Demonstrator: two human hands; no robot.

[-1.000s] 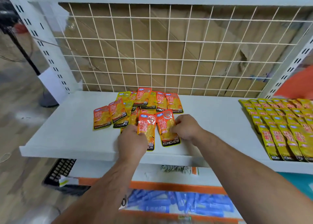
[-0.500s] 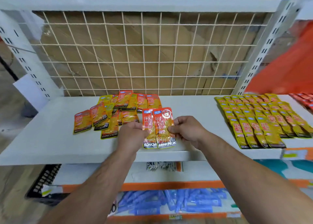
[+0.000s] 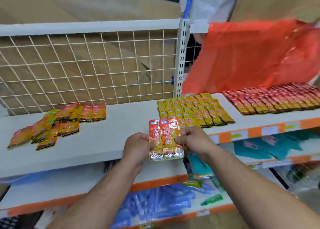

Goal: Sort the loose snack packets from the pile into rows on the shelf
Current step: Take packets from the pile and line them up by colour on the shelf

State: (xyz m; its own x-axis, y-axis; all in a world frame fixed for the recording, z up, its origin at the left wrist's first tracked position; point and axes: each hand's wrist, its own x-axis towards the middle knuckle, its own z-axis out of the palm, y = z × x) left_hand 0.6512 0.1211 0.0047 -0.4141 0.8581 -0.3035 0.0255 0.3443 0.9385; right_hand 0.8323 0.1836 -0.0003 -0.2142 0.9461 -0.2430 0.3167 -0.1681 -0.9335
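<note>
Head view. The left hand [image 3: 138, 145] and right hand [image 3: 192, 138] are raised side by side over the front edge of the shelf [image 3: 112, 133]. Fingers of both are curled. Each pinches one side of two overlapped snack packets [image 3: 168, 138], held upright between them with the "KONCHEW" lettering at the bottom. The loose pile [image 3: 57, 123] lies on the shelf well to the left of the left hand. The sorted yellow rows [image 3: 195, 109] lie just beyond the right hand. The red rows [image 3: 273, 98] sit farther right.

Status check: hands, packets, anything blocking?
Left hand and right hand pinch two orange-yellow foil snack packets. Loose pile lies left on white shelf. Nothing between packets and yellow rows.
</note>
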